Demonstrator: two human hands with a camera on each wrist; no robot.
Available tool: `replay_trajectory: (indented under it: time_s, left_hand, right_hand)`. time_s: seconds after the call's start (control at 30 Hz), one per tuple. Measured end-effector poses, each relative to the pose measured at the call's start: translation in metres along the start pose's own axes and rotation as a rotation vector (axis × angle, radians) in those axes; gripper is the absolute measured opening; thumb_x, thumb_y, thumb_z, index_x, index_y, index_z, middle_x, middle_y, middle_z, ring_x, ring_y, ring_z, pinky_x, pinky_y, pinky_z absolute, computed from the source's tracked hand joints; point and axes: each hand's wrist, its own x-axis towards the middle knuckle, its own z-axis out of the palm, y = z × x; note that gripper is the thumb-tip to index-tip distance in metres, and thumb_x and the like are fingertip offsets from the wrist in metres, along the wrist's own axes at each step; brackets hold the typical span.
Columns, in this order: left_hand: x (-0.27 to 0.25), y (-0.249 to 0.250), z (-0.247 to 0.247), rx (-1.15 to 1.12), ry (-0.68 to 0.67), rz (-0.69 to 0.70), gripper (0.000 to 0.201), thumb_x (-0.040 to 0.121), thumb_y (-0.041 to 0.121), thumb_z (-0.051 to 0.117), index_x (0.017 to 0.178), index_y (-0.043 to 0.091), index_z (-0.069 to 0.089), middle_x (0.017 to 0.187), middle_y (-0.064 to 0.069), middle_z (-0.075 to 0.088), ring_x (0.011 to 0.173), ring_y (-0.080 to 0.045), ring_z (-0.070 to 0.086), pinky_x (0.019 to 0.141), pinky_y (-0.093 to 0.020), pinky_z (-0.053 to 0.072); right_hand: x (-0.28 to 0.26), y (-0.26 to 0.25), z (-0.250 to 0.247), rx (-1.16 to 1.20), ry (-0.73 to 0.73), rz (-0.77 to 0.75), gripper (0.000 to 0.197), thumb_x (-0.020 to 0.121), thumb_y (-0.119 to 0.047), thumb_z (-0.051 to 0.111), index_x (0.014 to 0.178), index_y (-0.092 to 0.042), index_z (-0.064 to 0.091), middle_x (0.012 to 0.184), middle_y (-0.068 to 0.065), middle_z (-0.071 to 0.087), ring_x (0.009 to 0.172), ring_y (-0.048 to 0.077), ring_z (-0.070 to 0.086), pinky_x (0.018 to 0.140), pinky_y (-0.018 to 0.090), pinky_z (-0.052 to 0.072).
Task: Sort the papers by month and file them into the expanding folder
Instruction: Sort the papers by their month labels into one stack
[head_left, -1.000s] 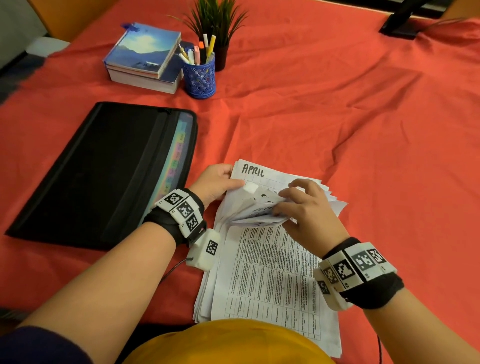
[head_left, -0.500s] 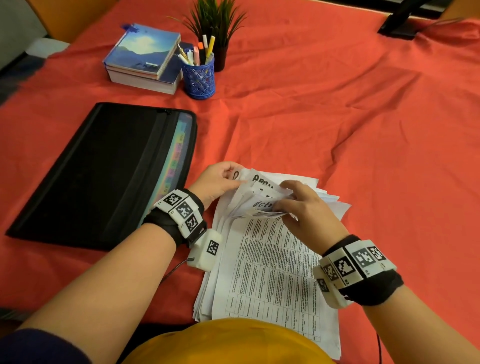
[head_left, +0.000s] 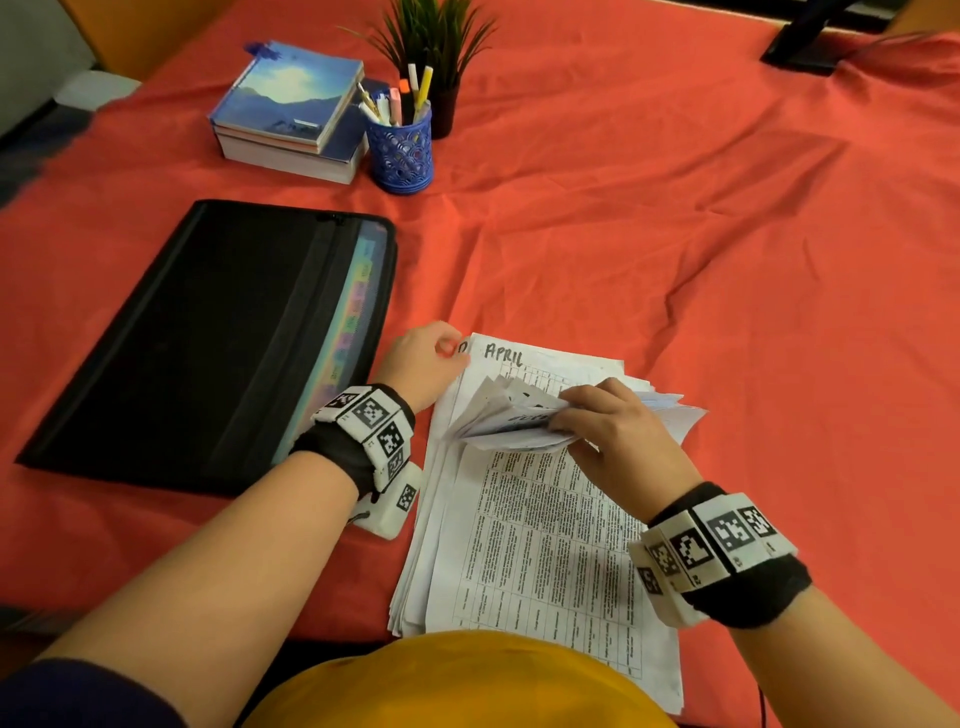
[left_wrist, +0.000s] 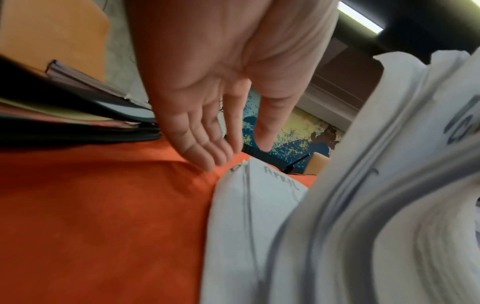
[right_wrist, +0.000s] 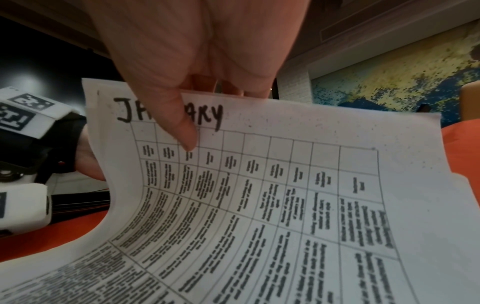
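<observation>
A stack of printed papers lies on the red cloth in front of me. My right hand grips the far ends of several upper sheets, bent back toward me. Its thumb lies on the sheet headed JANUARY. A sheet headed APRIL shows flat beneath them. My left hand is at the stack's far left corner, fingers straight, tips at the paper's edge and the cloth. The black expanding folder lies flat to the left, its coloured tabs facing the papers.
Two stacked books, a blue pen cup and a small potted plant stand at the far side. A black stand sits at the far right. Creased red cloth covers the table to the right of the papers.
The right hand has kept leafing through the bent-back top sheets, and the APRIL sheet lies flat and uncovered again. The left hand has slid slightly outward to the stack's far left corner.
</observation>
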Motion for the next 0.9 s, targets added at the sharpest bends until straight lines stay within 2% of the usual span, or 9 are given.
replay_trajectory:
  time_s: [0.07,0.13,0.27,0.37,0.47,0.53,0.67,0.8,0.9]
  left_hand:
    - [0.001,0.001,0.004,-0.019,-0.137,-0.061,0.026,0.086,0.020,0.062,0.110,0.011,0.063,0.102,-0.004,0.066,0.097,-0.021,0.062,0.085,-0.033,0.049]
    - [0.002,0.001,0.007,-0.089,-0.184,-0.084,0.028,0.085,0.017,0.064,0.112,0.009,0.062,0.105,-0.004,0.066,0.098,-0.021,0.062,0.087,-0.034,0.049]
    - [0.000,0.004,0.008,-0.241,-0.129,0.028,0.016,0.083,0.006,0.065,0.097,0.012,0.065,0.093,-0.001,0.065,0.085,-0.012,0.059,0.082,-0.026,0.047]
    - [-0.004,0.007,0.004,-0.289,-0.059,0.127,0.029,0.083,0.001,0.063,0.108,0.014,0.068,0.095,0.004,0.065,0.085,-0.007,0.057,0.086,-0.022,0.047]
    - [-0.005,0.010,0.000,-0.179,-0.047,0.203,0.033,0.082,0.005,0.065,0.112,0.020,0.069,0.102,0.001,0.066,0.084,-0.010,0.058,0.087,-0.026,0.048]
    - [-0.006,0.010,-0.002,-0.064,-0.033,0.262,0.031,0.083,0.010,0.066,0.111,0.023,0.070,0.103,0.002,0.064,0.087,-0.012,0.057,0.086,-0.029,0.048]
    - [-0.009,0.011,-0.005,0.021,-0.040,0.330,0.031,0.084,0.017,0.065,0.114,0.027,0.068,0.101,0.010,0.055,0.089,-0.007,0.052,0.085,-0.023,0.044]
    - [-0.013,0.008,-0.001,-0.014,-0.104,0.419,0.027,0.082,0.011,0.068,0.105,0.023,0.071,0.096,0.003,0.056,0.079,0.005,0.048,0.074,-0.006,0.035]
    - [-0.011,0.003,-0.001,0.011,-0.150,0.397,0.020,0.079,0.011,0.068,0.094,0.022,0.063,0.101,0.008,0.055,0.091,-0.005,0.052,0.081,-0.018,0.039]
  right_hand:
    - [-0.002,0.001,0.001,-0.004,0.008,-0.004,0.030,0.060,0.011,0.073,0.081,-0.011,0.071,0.090,0.003,0.066,0.072,0.027,0.054,0.062,0.034,0.051]
    - [-0.004,0.001,0.001,-0.003,0.037,-0.006,0.026,0.064,0.009,0.071,0.081,-0.011,0.071,0.089,0.002,0.066,0.077,0.027,0.052,0.068,0.032,0.047]
    - [-0.008,0.002,-0.004,-0.053,0.120,0.006,0.019,0.074,-0.008,0.054,0.079,-0.015,0.071,0.084,-0.004,0.066,0.100,0.033,0.053,0.081,0.043,0.046]
    - [-0.007,0.002,-0.006,-0.019,0.086,-0.026,0.018,0.070,-0.001,0.058,0.078,-0.011,0.071,0.081,-0.001,0.066,0.107,0.035,0.057,0.088,0.045,0.048]
    - [-0.004,-0.001,-0.007,0.029,0.037,-0.022,0.019,0.068,-0.002,0.056,0.078,-0.009,0.070,0.083,0.004,0.066,0.087,0.030,0.065,0.081,0.031,0.049]
    - [-0.004,-0.003,-0.007,0.046,0.016,0.011,0.021,0.067,-0.002,0.055,0.080,-0.009,0.069,0.085,0.005,0.066,0.075,0.027,0.065,0.069,0.020,0.040]
    - [-0.007,0.000,-0.004,0.085,0.004,0.049,0.025,0.065,0.006,0.061,0.083,-0.008,0.069,0.091,0.005,0.065,0.074,0.025,0.064,0.065,0.019,0.040]
    - [-0.009,0.001,-0.006,0.089,-0.005,0.057,0.026,0.065,0.006,0.066,0.085,-0.010,0.069,0.101,0.008,0.063,0.076,0.025,0.065,0.063,0.027,0.052]
    - [-0.010,0.000,-0.008,0.095,-0.011,0.061,0.026,0.064,0.007,0.069,0.083,-0.010,0.069,0.109,0.011,0.062,0.075,0.024,0.066,0.063,0.030,0.054]
